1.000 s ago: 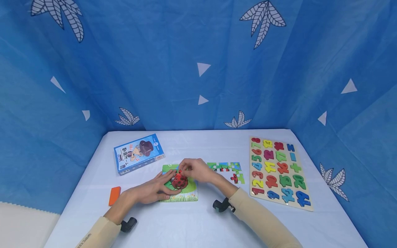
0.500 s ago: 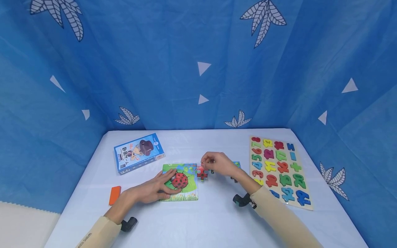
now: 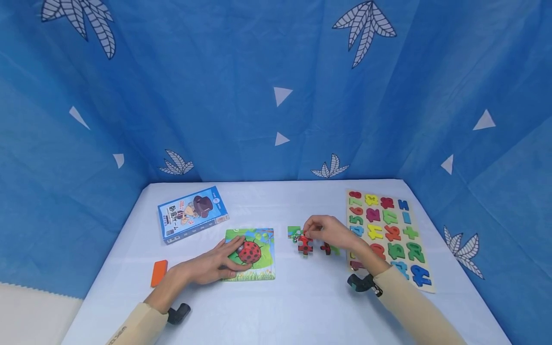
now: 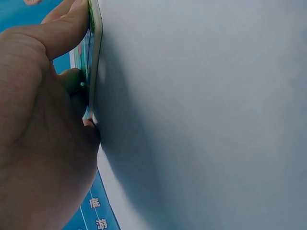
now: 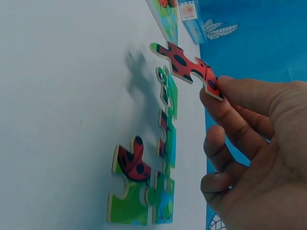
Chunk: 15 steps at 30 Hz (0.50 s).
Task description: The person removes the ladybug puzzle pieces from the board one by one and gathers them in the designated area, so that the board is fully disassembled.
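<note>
My left hand [image 3: 213,265] rests on a green ladybug puzzle board [image 3: 268,270], with thumb and fingers spread about the printed ladybug. The board's pale edge [image 4: 96,52] shows beside that hand in the left wrist view. To the right, my right hand [image 3: 332,232] pinches a red, black-spotted jigsaw piece [image 5: 181,64] between thumb and fingertip, raised above the table. Below it lie joined jigsaw pieces [image 5: 168,139] in a row. A corner piece [image 5: 128,206] with a red ladybug part adjoins the near end of that row.
A blue game box [image 3: 194,213] lies behind the board on the left. An orange block [image 3: 159,273] is left of my left wrist. On the right stands a wooden number board [image 3: 390,235], partly behind my right forearm. Blue curtains [image 3: 276,96] enclose the table.
My right hand has moved right, carrying the spotted jigsaw piece away from the board's top to the row of pieces. My left hand has stayed on the board.
</note>
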Tool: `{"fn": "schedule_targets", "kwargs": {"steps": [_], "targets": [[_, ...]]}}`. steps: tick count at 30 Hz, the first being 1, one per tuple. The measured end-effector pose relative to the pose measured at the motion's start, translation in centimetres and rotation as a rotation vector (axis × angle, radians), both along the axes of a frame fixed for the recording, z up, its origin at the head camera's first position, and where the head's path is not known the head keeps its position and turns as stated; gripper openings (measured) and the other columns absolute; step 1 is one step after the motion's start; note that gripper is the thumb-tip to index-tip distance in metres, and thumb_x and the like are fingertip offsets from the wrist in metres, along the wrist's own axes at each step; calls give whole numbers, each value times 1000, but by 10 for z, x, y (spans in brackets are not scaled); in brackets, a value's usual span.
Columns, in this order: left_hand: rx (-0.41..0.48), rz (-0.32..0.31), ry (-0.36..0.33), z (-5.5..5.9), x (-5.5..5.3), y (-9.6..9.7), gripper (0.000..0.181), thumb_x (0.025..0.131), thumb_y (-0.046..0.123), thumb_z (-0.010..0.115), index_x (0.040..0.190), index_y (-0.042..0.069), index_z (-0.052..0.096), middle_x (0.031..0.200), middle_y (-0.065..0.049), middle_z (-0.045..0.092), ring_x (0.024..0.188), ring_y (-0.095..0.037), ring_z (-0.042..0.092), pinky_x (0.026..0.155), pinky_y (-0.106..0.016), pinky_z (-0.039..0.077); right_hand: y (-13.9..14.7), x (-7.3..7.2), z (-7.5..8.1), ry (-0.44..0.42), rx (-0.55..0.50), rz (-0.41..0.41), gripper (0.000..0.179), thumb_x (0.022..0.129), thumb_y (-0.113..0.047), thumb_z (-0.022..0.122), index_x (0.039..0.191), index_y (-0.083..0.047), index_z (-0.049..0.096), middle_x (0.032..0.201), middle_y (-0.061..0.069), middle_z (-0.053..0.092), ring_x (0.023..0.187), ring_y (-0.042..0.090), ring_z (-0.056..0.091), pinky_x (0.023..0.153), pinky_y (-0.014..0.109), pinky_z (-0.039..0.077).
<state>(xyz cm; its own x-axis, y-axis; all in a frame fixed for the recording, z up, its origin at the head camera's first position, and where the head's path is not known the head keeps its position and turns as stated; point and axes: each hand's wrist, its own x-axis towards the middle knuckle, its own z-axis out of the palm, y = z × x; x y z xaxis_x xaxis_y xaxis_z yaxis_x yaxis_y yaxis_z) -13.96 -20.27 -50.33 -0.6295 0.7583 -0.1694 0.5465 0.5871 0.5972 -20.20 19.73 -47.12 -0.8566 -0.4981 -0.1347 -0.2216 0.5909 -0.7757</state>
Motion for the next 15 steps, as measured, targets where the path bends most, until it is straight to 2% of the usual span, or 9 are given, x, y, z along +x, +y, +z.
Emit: {"fn": "schedule_targets", "kwargs": {"steps": [5, 15], "targets": [[1, -2, -2, -1, 0, -1, 38, 101, 29, 61, 137, 40, 61, 170, -8, 6, 156, -28, -1, 124, -57, 0, 10, -2, -1, -13, 13, 28, 9, 97, -24, 68, 104, -18, 69, 90, -4, 68, 85, 19, 61, 78, 34, 53], [9, -1, -7, 0, 0, -2, 38, 101, 30, 61, 138, 40, 61, 170, -8, 6, 156, -29, -1, 124, -57, 0, 14, -3, -2, -56, 97, 36, 6, 96, -15, 67, 99, -19, 69, 87, -5, 68, 83, 18, 60, 77, 33, 51]]}}
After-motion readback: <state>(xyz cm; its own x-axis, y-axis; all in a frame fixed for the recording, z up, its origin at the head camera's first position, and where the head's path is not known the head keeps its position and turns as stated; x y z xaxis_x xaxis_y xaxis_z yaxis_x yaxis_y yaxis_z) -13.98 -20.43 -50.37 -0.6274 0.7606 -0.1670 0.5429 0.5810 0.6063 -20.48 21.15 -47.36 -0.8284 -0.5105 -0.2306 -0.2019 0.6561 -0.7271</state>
